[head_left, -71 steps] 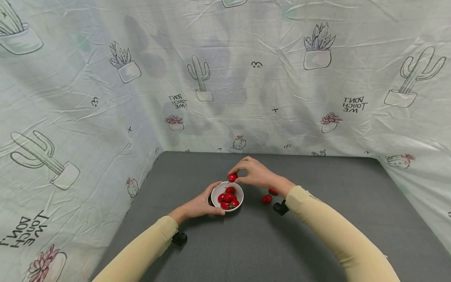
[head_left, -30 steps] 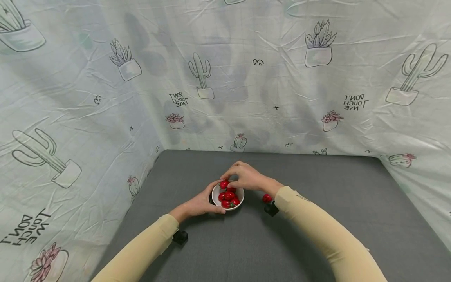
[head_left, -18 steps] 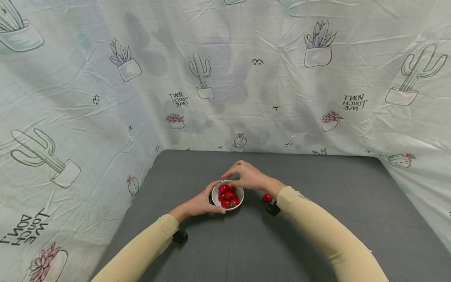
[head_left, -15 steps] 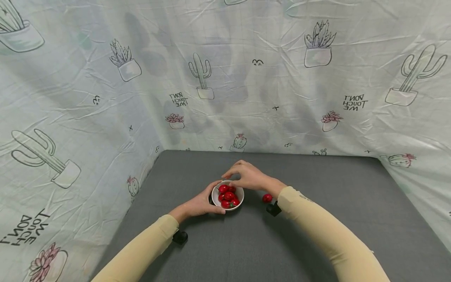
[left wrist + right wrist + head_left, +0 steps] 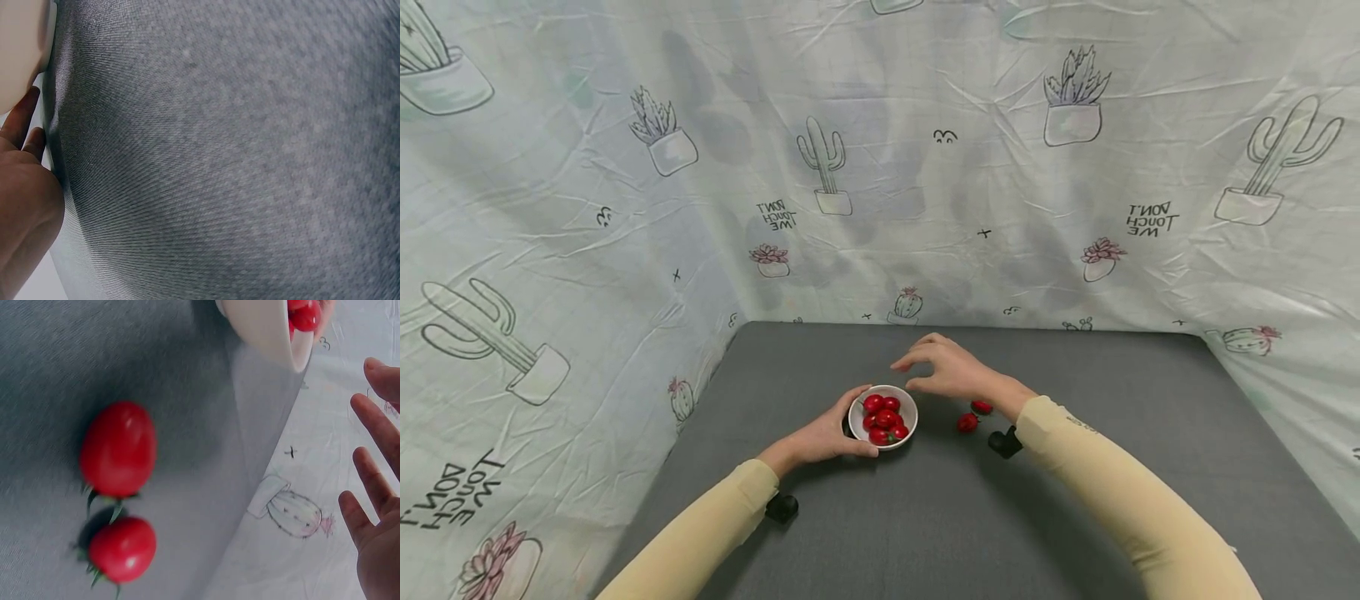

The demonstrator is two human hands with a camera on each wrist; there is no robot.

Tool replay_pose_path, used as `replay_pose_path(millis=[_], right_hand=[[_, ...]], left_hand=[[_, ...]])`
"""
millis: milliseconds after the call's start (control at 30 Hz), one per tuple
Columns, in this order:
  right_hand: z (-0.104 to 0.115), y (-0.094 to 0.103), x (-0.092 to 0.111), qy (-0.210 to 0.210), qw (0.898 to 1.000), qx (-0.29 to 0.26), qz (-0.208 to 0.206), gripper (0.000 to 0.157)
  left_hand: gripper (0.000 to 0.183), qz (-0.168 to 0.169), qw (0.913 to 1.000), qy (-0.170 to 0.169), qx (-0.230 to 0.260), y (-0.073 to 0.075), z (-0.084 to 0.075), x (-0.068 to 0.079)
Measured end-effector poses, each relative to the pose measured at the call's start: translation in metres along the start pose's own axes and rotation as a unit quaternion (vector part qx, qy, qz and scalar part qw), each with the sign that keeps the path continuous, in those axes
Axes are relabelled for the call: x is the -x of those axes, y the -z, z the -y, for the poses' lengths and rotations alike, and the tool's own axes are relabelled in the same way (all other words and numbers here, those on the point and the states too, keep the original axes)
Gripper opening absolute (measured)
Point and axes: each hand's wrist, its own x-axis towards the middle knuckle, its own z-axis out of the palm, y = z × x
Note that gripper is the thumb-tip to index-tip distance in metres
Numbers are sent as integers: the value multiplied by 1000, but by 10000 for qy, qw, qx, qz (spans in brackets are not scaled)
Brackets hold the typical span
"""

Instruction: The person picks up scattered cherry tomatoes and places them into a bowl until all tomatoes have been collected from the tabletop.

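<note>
A small white bowl [image 5: 909, 406] stands on the grey table, with several red cherry tomatoes [image 5: 886, 418] inside it. My left hand [image 5: 822, 435] grips the bowl from its left side, thumb at the near rim and fingers round the far side. To the upper right of the bowl, my right hand [image 5: 953, 372] hovers with spread fingers and nothing in them. Below its wrist, two cherry tomatoes lie on the table: one larger [image 5: 119, 450] and one smaller [image 5: 123, 549] in the right wrist view, both with green stems.
The grey cloth-covered table [image 5: 865, 533] runs back to a hanging white curtain [image 5: 910, 167] printed with cacti. A black wrist camera [image 5: 1004, 442] sits under the right forearm, and another [image 5: 782, 507] under the left.
My right hand has lowered a cherry tomato into the bowl, let go of it, and drawn back up and to the right. My left hand keeps its grip on the bowl.
</note>
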Motion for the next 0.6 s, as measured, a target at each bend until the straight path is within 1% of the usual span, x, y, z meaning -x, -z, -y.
replay_pose_path(millis=[267, 600], right_hand=[[-12, 8, 18, -130, 9998, 148, -68, 36], [-28, 19, 48, -305, 9993, 114, -198, 36]], left_hand=[[107, -30, 10000, 20, -29, -1, -2, 2], [108, -99, 9999, -64, -114, 0, -2, 2]])
